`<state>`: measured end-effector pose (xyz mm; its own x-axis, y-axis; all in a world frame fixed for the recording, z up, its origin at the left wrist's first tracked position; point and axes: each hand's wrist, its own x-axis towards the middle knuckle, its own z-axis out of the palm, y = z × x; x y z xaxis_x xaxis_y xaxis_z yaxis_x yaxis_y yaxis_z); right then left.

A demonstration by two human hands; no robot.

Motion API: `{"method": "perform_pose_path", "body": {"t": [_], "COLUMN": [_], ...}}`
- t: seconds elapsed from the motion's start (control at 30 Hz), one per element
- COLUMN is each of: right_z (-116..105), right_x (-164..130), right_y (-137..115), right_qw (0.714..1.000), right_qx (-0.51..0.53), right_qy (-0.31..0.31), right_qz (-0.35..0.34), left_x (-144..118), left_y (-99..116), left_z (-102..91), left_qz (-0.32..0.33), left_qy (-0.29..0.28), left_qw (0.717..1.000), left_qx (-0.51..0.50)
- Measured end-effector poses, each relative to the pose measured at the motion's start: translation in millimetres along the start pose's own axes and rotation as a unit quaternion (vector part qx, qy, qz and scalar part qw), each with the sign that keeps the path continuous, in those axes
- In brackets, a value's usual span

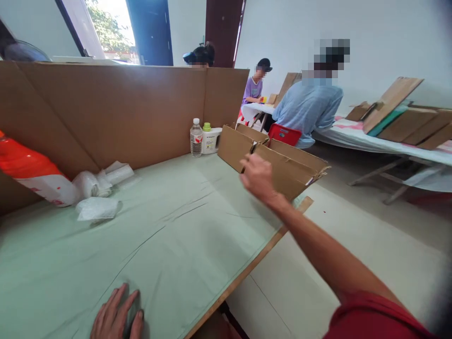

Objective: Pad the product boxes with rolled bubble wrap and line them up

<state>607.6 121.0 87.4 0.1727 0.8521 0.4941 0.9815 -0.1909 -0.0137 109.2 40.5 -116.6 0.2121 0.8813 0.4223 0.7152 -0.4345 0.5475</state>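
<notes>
Hands: left hand (116, 315) flat on table (183, 226), right hand (257, 178) open at long cardboard box (278, 162).

The right arm stretches forward, nearly straight, red sleeve at the shoulder; the right hand (257, 178) shows its back, fingers curled. The left hand (116, 316) lies palm down, fingers spread flat.

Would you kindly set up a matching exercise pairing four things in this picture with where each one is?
Things:
1. left hand
2. right hand
3. water bottle
4. orange bag

Places:
A. at the cardboard box on the table's right edge
B. far left, beside crumpled white plastic
C. flat on the green cloth, near edge
D. upright by the cardboard wall, next to a white jug

Pairs: 1-C, 2-A, 3-D, 4-B
</notes>
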Motion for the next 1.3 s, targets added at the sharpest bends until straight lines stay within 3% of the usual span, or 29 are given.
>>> {"method": "perform_pose_path", "body": {"t": [0.07,0.13,0.2,0.23,0.33,0.4,0.47,0.6,0.67,0.73,0.83,0.93,1.0,1.07,1.17,1.3], "right_z": [-27.1,-41.2,-41.1,-37.5,-25.2,-23.9,-30.5,-57.1,-69.7,-80.2,-95.2,-104.4,-99.9,-84.7,-47.6,3.0], "right_x": [15.1,26.3,34.2,36.8,36.0,26.8,11.8,-22.0,-36.0,-47.7,-60.2,-61.4,-58.1,-58.5,-73.7,-108.0], "right_y": [47.6,89.6,123.6,136.1,149.3,134.6,100.7,-12.1,-76.3,-132.5,-183.5,-186.9,-171.0,-150.1,-123.4,-115.0], "right_qw": [0.995,0.985,0.974,0.973,0.982,0.993,0.998,0.991,0.975,0.941,0.887,0.853,0.858,0.871,0.867,0.851], "right_qx": [-0.082,-0.133,-0.101,-0.073,-0.049,-0.037,-0.022,0.031,0.08,0.125,0.225,0.355,0.411,0.449,0.493,0.473], "right_qy": [0.035,0.001,-0.098,-0.125,-0.111,-0.077,-0.057,-0.064,-0.084,-0.13,-0.104,0.02,0.088,0.091,-0.025,-0.223], "right_qz": [0.048,0.11,0.176,0.178,0.143,0.077,-0.002,-0.113,-0.191,-0.286,-0.389,-0.382,-0.294,-0.178,-0.064,-0.037], "left_x": [3.5,6.3,8.9,10.1,12.0,11.6,10.8,11.1,11.8,11.6,9.0,6.2,5.6,6.6,10.8,18.6], "left_y": [9.6,22.7,36.8,42.9,54.8,57.7,58.1,57.4,58.9,62.3,68.8,71.8,71.0,69.1,67.2,69.4], "left_z": [-3.8,-6.7,-7.1,-6.7,-6.7,-10.4,-17.8,-38.5,-47.6,-54.8,-64.0,-72.8,-77.4,-79.7,-77.9,-72.0], "left_qz": [0.011,-0.001,-0.014,-0.017,-0.019,-0.024,-0.043,-0.13,-0.188,-0.232,-0.263,-0.279,-0.288,-0.289,-0.275,-0.261], "left_qy": [-0.011,0.006,0.026,0.029,0.025,0.027,0.028,0.016,0.023,0.037,0.045,0.04,0.047,0.057,0.057,0.058], "left_qw": [1.0,1.0,0.999,0.999,1.0,0.999,0.996,0.981,0.969,0.956,0.94,0.934,0.933,0.934,0.942,0.952], "left_qx": [0.015,0.02,0.017,0.015,-0.003,-0.03,-0.068,-0.144,-0.16,-0.175,-0.213,-0.219,-0.21,-0.201,-0.181,-0.152]}}
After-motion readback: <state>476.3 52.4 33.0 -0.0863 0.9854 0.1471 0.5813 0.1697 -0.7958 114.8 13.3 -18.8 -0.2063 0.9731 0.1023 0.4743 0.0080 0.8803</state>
